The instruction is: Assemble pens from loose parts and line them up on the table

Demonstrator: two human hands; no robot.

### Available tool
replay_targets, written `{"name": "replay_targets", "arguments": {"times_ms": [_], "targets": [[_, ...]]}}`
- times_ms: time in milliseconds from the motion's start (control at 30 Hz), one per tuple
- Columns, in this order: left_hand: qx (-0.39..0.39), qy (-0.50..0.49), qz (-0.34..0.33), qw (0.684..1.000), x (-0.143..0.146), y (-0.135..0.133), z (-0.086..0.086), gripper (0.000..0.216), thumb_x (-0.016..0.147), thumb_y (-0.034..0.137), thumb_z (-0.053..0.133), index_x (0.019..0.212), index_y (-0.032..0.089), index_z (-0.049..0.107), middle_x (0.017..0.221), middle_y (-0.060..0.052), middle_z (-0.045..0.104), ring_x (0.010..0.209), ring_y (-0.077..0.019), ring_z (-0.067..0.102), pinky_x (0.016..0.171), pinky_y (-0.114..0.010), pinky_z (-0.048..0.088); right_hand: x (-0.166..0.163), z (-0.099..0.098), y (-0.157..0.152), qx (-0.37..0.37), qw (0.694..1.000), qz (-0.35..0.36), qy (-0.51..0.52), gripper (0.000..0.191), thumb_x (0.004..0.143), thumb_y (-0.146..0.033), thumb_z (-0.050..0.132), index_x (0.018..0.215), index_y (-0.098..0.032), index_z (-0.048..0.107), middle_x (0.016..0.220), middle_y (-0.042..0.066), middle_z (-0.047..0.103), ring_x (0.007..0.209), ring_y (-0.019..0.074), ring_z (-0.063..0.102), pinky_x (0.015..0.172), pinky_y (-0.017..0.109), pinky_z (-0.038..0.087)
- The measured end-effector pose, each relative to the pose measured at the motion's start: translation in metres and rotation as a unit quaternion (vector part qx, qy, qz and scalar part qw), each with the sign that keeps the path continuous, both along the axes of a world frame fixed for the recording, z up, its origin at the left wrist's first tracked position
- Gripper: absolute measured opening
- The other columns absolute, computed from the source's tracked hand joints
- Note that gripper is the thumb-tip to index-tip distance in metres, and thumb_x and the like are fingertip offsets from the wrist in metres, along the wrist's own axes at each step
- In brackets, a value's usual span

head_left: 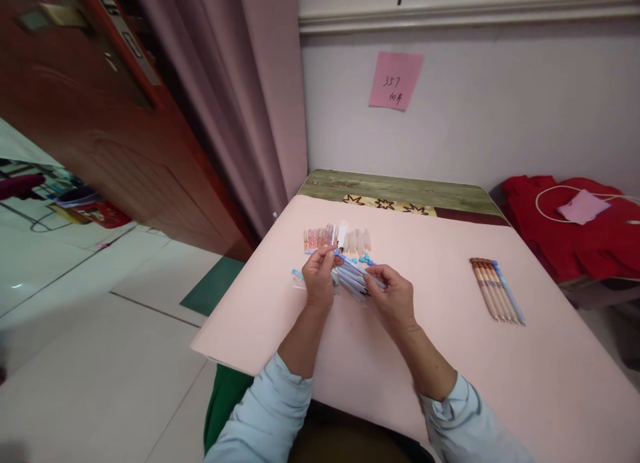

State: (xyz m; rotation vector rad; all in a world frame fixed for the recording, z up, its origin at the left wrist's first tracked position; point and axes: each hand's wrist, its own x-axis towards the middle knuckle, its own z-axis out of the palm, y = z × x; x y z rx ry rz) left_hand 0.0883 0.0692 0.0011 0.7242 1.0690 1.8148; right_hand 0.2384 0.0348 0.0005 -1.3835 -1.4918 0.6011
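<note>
Left hand (319, 276) and right hand (393, 291) both grip slim blue plastic pens (351, 276) over the smooth pink table (450, 356).

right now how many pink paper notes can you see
2: one pink paper note stuck on the white wall, the other lying on the red cloth at right.

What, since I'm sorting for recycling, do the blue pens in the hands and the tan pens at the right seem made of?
The slim blue pens, held in the left hand and right hand: probably smooth plastic, even pale colour. The row of tan pens: matte, like wood or brown paper; too small to settle.
</note>
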Motion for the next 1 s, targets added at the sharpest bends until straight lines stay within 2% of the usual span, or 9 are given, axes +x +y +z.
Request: {"name": "replay_targets", "arguments": {"times_ms": [233, 533, 833, 1000], "targets": [[0.001, -0.004, -0.007, 1.0, -0.001, 0.0, 0.0, 0.023, 0.074, 0.031, 0.072, 0.091, 0.015, 0.072, 0.069, -0.002, 0.068, 0.063, -0.0123, 0.064, 0.068, -0.027, 0.052, 0.0, 0.001, -0.001, 0.013, 1.0, -0.008, -0.021, 0.016, 0.08, -0.033, 0.062, 0.088, -0.023, 0.071, 0.085, 0.002, 0.073, 0.074, 0.018, 0.067, 0.071, 0.028, 0.052], [0.004, -0.029, -0.016, 0.999, -0.001, 0.0, 0.002, 0.022, 0.072, 0.031, 0.075, 0.087, 0.015, 0.072, 0.079, -0.004, 0.071, 0.067, -0.0123, 0.064, 0.069, -0.027, 0.053, -0.002, -0.004, -0.001, 0.054, 0.998, 0.0, -0.029, 0.019, 0.081, -0.036, 0.066, 0.092, -0.022, 0.07, 0.086, 0.002, 0.071, 0.072, 0.0161, 0.062, 0.07, 0.028, 0.051], [-0.027, -0.13, -0.082, 0.988, -0.003, -0.002, 0.008, 0.034, 0.064, 0.024, 0.083, 0.092, 0.015, 0.066, 0.081, -0.003, 0.072, 0.067, -0.0107, 0.065, 0.07, -0.026, 0.051, -0.002, -0.005, -0.001, 0.057, 0.998, 0.001, -0.032, 0.017, 0.082, -0.036, 0.067, 0.092, -0.023, 0.071, 0.087, 0.003, 0.071, 0.072, 0.0159, 0.063, 0.069, 0.027, 0.051], [-0.018, -0.133, -0.102, 0.986, -0.002, -0.002, 0.009, 0.034, 0.064, 0.025, 0.083, 0.09, 0.015, 0.063, 0.083, -0.005, 0.073, 0.067, -0.0107, 0.065, 0.072, -0.026, 0.051, -0.001, -0.005, 0.0, 0.062, 0.998, -0.005, -0.023, 0.017, 0.082, -0.037, 0.067, 0.089, -0.022, 0.072, 0.086, 0.003, 0.072, 0.074, 0.0166, 0.064, 0.071, 0.028, 0.052]]}}
